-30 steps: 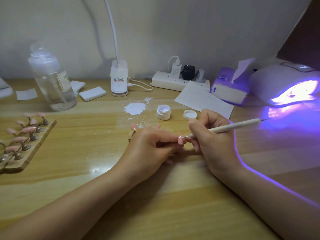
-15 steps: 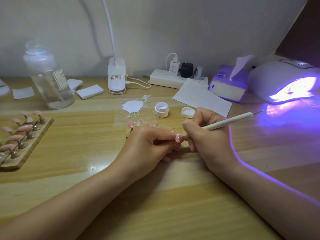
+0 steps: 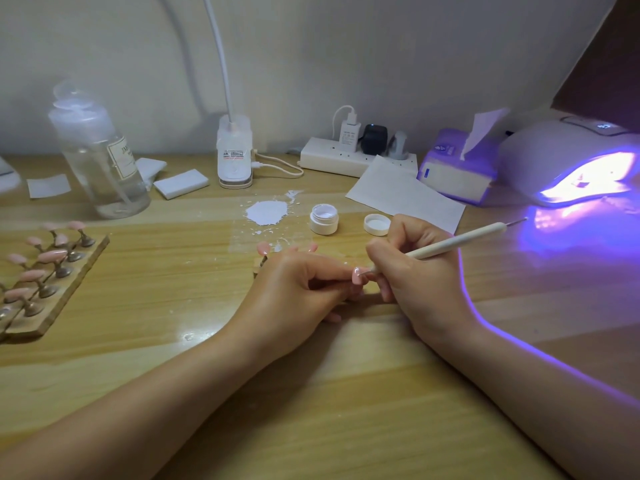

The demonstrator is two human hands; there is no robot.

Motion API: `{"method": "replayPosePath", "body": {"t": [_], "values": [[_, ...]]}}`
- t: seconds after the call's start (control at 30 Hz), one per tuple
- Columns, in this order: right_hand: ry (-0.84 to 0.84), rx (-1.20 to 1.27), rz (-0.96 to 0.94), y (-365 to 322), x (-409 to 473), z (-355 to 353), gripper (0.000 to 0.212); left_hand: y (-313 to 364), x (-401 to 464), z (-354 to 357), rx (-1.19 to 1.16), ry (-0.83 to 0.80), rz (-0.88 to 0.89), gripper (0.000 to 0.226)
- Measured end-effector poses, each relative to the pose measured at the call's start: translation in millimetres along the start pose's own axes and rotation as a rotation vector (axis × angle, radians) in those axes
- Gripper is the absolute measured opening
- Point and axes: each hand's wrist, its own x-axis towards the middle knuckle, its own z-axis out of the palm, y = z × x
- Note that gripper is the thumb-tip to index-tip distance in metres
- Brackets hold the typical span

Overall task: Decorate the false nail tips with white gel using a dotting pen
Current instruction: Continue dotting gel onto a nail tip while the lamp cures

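Head | wooden desk (image 3: 173,341) (violet-lit) | left hand (image 3: 294,289) pinches nail tip (image 3: 356,275) | right hand (image 3: 415,271) grips dotting pen (image 3: 450,245)

Clear bottle (image 3: 100,157), power strip (image 3: 343,157), tissue box (image 3: 453,171), glowing lamp (image 3: 568,161).

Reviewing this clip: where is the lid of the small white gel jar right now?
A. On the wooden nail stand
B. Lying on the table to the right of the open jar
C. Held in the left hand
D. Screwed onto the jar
B: the lid lies on the table just right of the open gel jar, apart from it.
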Motion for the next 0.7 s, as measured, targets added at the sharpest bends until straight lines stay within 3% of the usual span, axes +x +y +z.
{"method": "replayPosePath", "body": {"t": [0.7], "values": [[0.013, -0.024, -0.015, 1.6, 0.3, -0.6, 0.038, -6.1, 1.5, -0.5, -0.012, -0.020, 0.012, 0.010]]}}
